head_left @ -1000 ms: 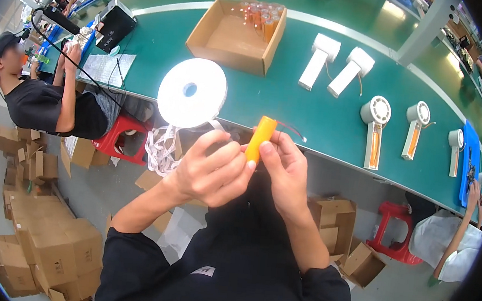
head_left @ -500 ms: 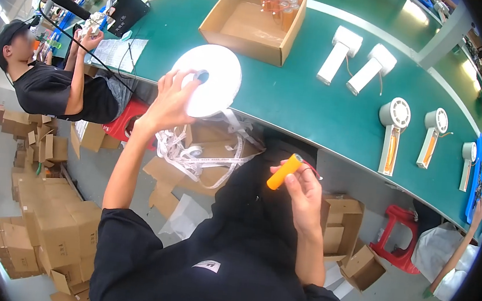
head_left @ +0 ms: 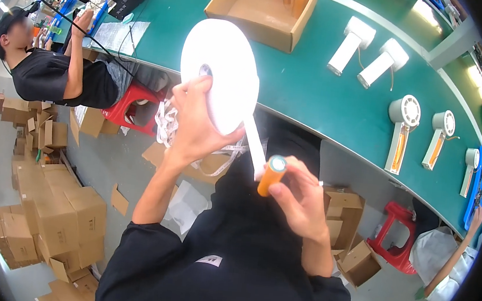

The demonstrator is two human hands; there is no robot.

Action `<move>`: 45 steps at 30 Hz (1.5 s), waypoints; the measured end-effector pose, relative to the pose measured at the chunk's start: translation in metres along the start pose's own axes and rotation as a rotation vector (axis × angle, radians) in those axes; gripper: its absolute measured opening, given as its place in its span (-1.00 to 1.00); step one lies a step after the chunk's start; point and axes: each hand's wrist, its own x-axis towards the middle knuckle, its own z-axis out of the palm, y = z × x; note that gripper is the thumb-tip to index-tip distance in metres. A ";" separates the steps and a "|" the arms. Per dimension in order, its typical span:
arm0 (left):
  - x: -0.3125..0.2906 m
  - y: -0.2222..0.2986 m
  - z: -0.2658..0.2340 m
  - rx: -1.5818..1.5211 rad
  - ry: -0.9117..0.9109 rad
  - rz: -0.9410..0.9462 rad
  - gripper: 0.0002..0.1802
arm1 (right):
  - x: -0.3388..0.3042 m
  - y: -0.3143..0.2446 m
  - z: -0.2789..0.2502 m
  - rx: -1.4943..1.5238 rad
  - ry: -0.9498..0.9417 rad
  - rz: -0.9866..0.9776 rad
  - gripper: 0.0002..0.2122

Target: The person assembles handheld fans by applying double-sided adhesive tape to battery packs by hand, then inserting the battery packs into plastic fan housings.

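My left hand [head_left: 197, 120] grips a large white roll of tape [head_left: 229, 62], thumb near its core and the other fingers under its lower edge. From the roll a white strip [head_left: 255, 143] hangs down to the side of an orange cylindrical battery [head_left: 272, 179]. My right hand [head_left: 302, 203] pinches this battery between thumb and fingers, its round end tilted up toward me. The strip's lower end meets the battery; whether it sticks there I cannot tell.
On the green table [head_left: 294, 80] stands a cardboard box [head_left: 253, 27] with several orange batteries. White handheld fan parts [head_left: 346, 47] and open-handled fans [head_left: 399, 131] lie to the right. Below are discarded strips [head_left: 165, 123] and a red stool [head_left: 395, 238]. A co-worker [head_left: 51, 68] sits at left.
The roll has come closer and turned, with my left hand moving right and down. The battery has tipped and shifted slightly left, and the tape strip now reaches it.
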 end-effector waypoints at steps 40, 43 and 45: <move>-0.041 0.069 0.024 -0.001 -0.130 0.076 -0.03 | -0.039 0.009 -0.015 -0.236 0.584 0.044 -0.61; -0.044 0.067 0.025 -0.027 -0.094 0.092 -0.08 | -0.035 -0.001 -0.018 -0.205 0.544 0.106 -0.62; -0.047 0.066 0.025 -0.009 -0.082 0.115 -0.09 | -0.034 0.001 -0.020 -0.137 0.543 0.133 -0.62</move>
